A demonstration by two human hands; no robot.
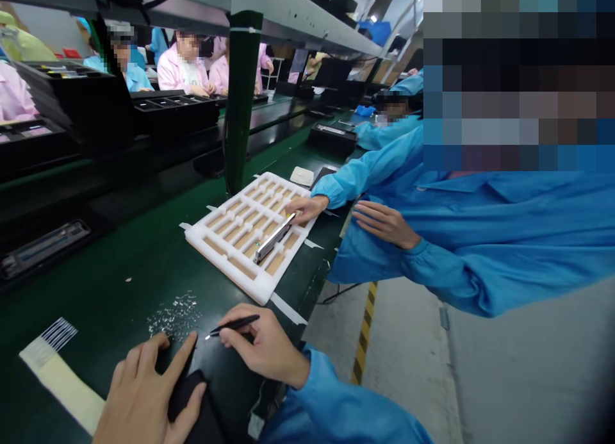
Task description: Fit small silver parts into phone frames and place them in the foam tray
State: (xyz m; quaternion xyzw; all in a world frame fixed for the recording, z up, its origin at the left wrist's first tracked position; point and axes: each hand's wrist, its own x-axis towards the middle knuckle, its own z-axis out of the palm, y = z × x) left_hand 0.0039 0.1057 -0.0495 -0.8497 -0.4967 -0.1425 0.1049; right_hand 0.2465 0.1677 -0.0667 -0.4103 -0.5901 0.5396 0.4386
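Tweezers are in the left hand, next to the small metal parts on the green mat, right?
No, the head view shows the black tweezers in the right hand, not the left. They are next to the small metal parts on the green mat.

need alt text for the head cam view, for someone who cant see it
A person's right hand holds black tweezers over a green workbench mat, near scattered tiny metal pieces, with the left hand by a black object. Beyond, a co-worker's hand touches a white foam tray bearing a long metal part.
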